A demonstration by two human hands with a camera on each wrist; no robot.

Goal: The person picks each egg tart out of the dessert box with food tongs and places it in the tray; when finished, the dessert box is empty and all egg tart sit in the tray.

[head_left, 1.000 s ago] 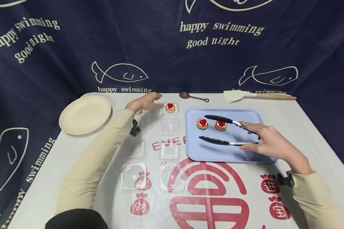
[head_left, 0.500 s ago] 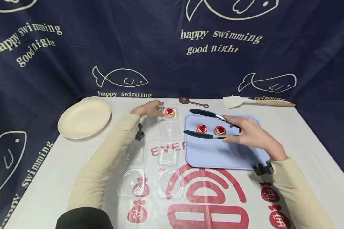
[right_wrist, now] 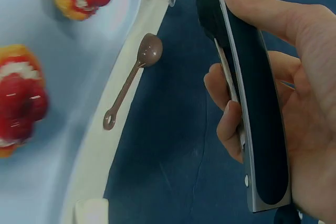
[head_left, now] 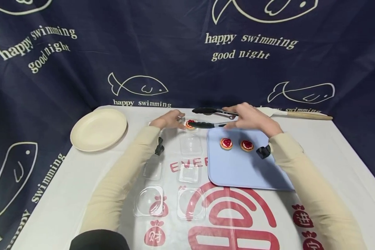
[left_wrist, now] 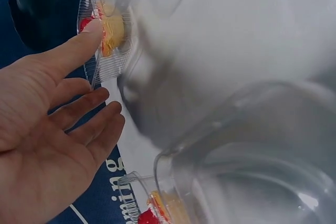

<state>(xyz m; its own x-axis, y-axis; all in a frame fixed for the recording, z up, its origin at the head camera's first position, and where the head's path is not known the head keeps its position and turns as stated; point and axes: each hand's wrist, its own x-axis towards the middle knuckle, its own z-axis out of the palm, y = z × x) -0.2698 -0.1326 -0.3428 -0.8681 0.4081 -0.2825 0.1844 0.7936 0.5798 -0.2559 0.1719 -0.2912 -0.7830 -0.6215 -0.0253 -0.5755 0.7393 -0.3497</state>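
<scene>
My left hand (head_left: 168, 120) reaches to the back of the table, its thumb touching the side of a clear plastic container that holds a berry-topped tart (head_left: 188, 125). In the left wrist view the thumb lies by this tart (left_wrist: 114, 32), and the other fingers are loosely extended. My right hand (head_left: 251, 118) grips black-and-silver tongs (head_left: 217, 125). The tongs' tips stand apart, the nearer one overlapping the container's tart from the head camera's side. Whether it touches the tart cannot be told. Two more tarts lie on the blue tray (head_left: 247, 170). Another tart (left_wrist: 149, 216) in clear plastic shows low in the left wrist view.
Several clear containers (head_left: 190, 144) stand in two columns on the white tablecloth. A cream plate (head_left: 98, 130) sits at left. At the back lie a brown measuring spoon (right_wrist: 149, 51), partly behind the tongs, and a spatula (head_left: 309, 115) with a wooden handle.
My right hand has carried the tongs left and back, from over the tray to the rear container. The left hand has shifted slightly right, onto that container's side. The two tray tarts stay put.
</scene>
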